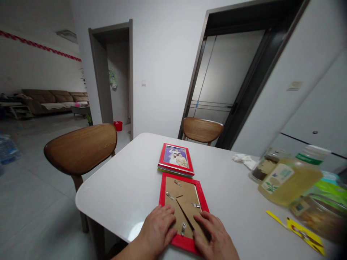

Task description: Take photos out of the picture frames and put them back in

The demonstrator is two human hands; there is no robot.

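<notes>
left hand (158, 225): flat, fingers spread, on the brown back of the red frame (184, 213); holds nothing | red frame: face down at near edge of white surface (121, 187) | right hand (214, 236): flat, fingers together, on same back | second frame (176, 159): photo up, just behind | bottles (287, 177): far right

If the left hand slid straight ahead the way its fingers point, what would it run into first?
The left hand lies flat on the face-down red frame, fingers pointing up and slightly right. It would probably meet the metal clips on the backing first, then the picture frame stack beyond.
</notes>
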